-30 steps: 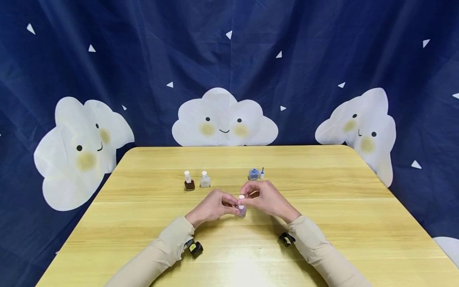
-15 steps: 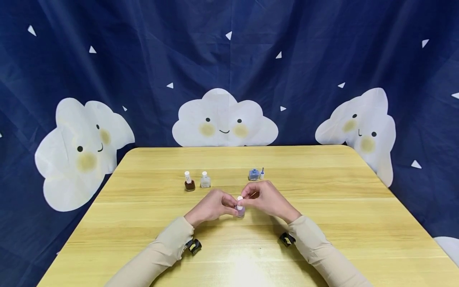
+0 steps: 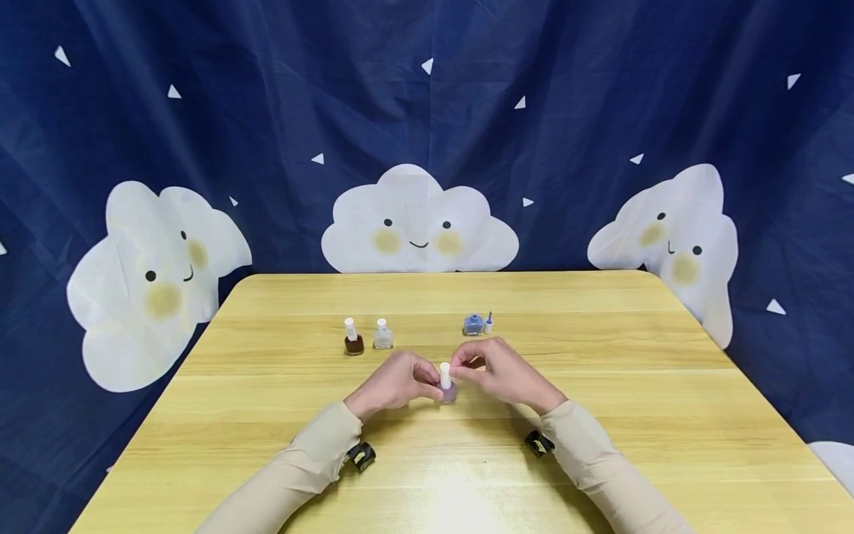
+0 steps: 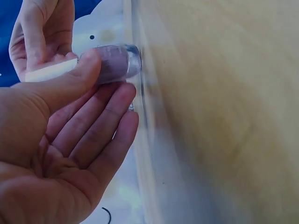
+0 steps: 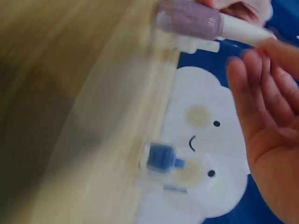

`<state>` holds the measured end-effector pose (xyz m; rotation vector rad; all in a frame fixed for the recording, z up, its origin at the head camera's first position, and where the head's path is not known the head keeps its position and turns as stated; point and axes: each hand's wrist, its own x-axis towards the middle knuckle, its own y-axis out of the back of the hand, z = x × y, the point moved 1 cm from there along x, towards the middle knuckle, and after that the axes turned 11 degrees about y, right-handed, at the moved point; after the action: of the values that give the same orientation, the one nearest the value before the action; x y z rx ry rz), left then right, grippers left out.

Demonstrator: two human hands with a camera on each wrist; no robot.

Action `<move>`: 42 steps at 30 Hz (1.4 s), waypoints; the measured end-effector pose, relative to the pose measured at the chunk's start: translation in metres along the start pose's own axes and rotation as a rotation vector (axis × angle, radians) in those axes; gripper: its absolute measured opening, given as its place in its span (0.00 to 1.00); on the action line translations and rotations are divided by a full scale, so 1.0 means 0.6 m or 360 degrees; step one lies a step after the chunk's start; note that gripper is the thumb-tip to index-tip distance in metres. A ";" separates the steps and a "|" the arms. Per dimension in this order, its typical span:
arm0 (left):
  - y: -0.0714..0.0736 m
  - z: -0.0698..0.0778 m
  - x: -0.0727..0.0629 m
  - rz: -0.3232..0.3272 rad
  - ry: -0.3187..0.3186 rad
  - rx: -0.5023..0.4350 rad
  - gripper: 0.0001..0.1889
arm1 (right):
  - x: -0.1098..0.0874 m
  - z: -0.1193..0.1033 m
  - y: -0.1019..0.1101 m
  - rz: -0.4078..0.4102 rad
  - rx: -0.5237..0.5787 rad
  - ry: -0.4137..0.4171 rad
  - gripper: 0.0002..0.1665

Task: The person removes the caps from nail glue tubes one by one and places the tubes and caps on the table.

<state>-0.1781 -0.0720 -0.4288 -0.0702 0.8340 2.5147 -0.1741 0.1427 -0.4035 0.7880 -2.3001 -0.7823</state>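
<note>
A lilac nail polish bottle (image 3: 448, 391) with a white cap (image 3: 445, 374) stands upright in front of me on the table. My left hand (image 3: 400, 382) pinches its glass body between thumb and fingers, the other fingers stretched out below in the left wrist view. At the cap's right side is my right hand (image 3: 503, 374); its thumb tip is at the cap's edge and its other fingers are loosely extended in the right wrist view. Whether its index finger touches the cap is hidden there. The cap shows almost whole in the head view.
Behind the hands stand a dark brown polish bottle (image 3: 354, 344) and a clear one (image 3: 383, 338), both capped. An uncapped blue bottle (image 3: 473, 325) stands at the back right, its cap (image 3: 488, 325) beside it with the brush pointing up. A blue cloud-print curtain (image 3: 427, 111) hangs behind the wooden table (image 3: 600, 319).
My right thumb has slid off the front of the cap to its right side, uncovering it. The lilac bottle has shifted slightly left. My left hand keeps its hold.
</note>
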 end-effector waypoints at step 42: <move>-0.001 0.001 0.000 -0.0029 0.0026 0.0033 0.08 | 0.000 0.005 0.000 0.0001 0.0099 -0.0003 0.07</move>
<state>-0.1778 -0.0712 -0.4288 -0.0911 0.8620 2.4909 -0.1760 0.1438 -0.4056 0.8139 -2.3361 -0.7147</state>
